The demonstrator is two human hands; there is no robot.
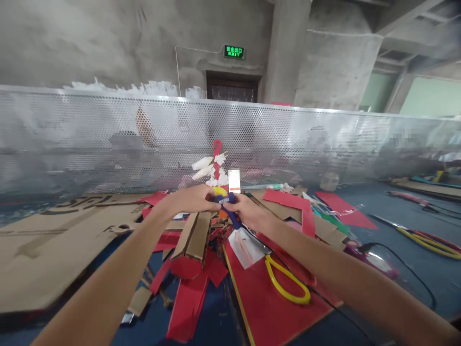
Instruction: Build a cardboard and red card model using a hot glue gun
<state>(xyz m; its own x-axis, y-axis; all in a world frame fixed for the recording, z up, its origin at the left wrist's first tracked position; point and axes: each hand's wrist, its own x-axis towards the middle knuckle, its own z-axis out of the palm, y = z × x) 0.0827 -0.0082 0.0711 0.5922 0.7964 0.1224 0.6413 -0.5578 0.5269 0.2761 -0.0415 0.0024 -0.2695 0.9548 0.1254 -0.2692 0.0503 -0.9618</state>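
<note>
In the head view, the only one, the clearest writing is on the green exit sign (234,52) on the wall: four Chinese characters, 安全出口, over the word EXIT. The large flat cardboard (65,240) on the left carries big dark print, cut off and turned so that no word can be read. A small pale label sits on the dark blue tool (232,214), too small to make out. The phone (234,182) standing behind the hands shows a white screen, its contents illegible.

Two hands meet at the middle, both closed on the one blue tool: the left hand (196,199) at its upper end, by a yellow part (219,191), and the right hand (248,211) on its lower side. Whether the yellow part belongs to the tool cannot be told.

Just behind stands one red hook (217,145) with white flowers and two white buds. Below the left hand lies one cardboard box (192,240) with a red end. One yellow loop handle (297,300) rests on one red board (259,307); another pair of handles (428,244), yellow and red, lies far right.

A perforated metal panel (173,125) bounds the far side. Red scraps (187,307) crowd the near middle, while the blue surface (403,214) shows more widely at the right.
</note>
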